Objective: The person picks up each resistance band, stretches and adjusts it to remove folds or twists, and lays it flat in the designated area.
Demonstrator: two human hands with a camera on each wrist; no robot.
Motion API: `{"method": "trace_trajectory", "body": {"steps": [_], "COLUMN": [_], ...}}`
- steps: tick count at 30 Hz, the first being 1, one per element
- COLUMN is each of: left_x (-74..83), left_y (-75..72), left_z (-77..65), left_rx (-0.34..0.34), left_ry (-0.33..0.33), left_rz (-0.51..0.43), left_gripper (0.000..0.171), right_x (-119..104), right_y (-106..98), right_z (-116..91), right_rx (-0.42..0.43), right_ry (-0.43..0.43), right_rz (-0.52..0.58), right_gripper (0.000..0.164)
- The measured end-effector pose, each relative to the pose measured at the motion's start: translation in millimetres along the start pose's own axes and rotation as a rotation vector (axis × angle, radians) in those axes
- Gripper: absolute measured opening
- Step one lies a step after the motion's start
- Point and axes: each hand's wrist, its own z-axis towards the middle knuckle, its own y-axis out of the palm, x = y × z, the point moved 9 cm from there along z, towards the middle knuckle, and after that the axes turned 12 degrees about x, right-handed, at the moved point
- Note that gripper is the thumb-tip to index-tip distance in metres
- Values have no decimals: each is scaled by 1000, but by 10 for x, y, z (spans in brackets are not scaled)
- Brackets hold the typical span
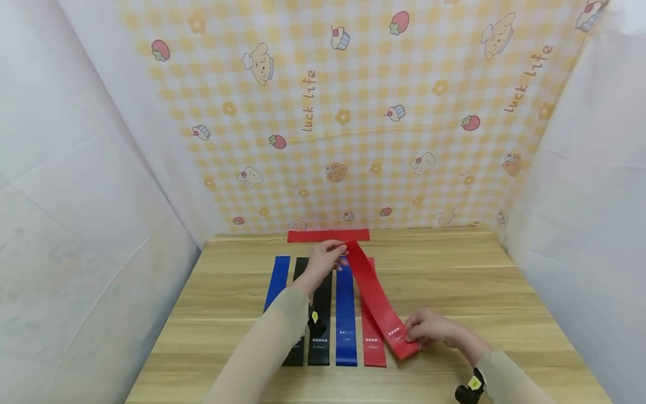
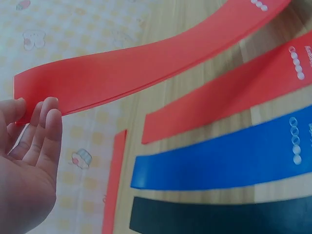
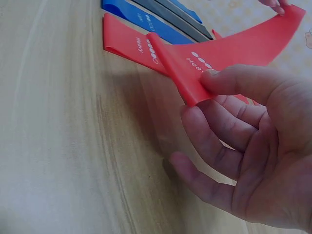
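A red resistance band [image 1: 375, 294] marked Heavy stretches between both hands, lifted above the table. My left hand [image 1: 325, 259] pinches its far end between thumb and fingers; in the left wrist view the other fingers of that hand [image 2: 34, 161] are apart from the band. At the near end my right hand [image 1: 431, 330] pinches the corner, its thumb lying on the printed face, as the right wrist view shows. Under the lifted band lies another red band [image 1: 373, 342], partly covered. Left of that one is a blue band [image 1: 346, 314] marked Light.
Further left lie a black band [image 1: 319, 353] marked X-Heavy, a second black one [image 1: 295, 356] and a blue one [image 1: 277, 280], partly behind my left arm. One red band [image 1: 328, 235] lies crosswise at the table's back edge. A patterned cloth [image 1: 343, 140] hangs behind the wooden table [image 1: 454, 269].
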Motion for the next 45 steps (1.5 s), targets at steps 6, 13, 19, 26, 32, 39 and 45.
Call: {"method": "trace_trajectory", "body": {"steps": [6,13,19,26,32,39,45], "left_x": [120,155,176,181,172,162,142], "left_y": [171,314,448,606,711,811,889], "left_z": [17,6,-34,-33,-50,-91,-123], "left_rx": [-37,-58,-76,-65,-53,-72,-87], "left_ry": [19,-1,5,27,35,53,58], "left_rz": [-26,-80,-101,-96,-77,-56,-43], "left_gripper": [25,27,27,25,22,20,18], "right_x": [-1,65,127,141,123,110,149], "right_y": [33,60,54,48,45,85,91], "right_z": [-40,-80,-83,-86,-102,-133,-143], "right_rx": [-7,-10,5,5,14,-3,-1], "right_ry": [-4,22,31,20,32,44,59], "right_rz": [22,47,49,33,23,28,18], "right_gripper": [9,8,9,10,12,14,18]}}
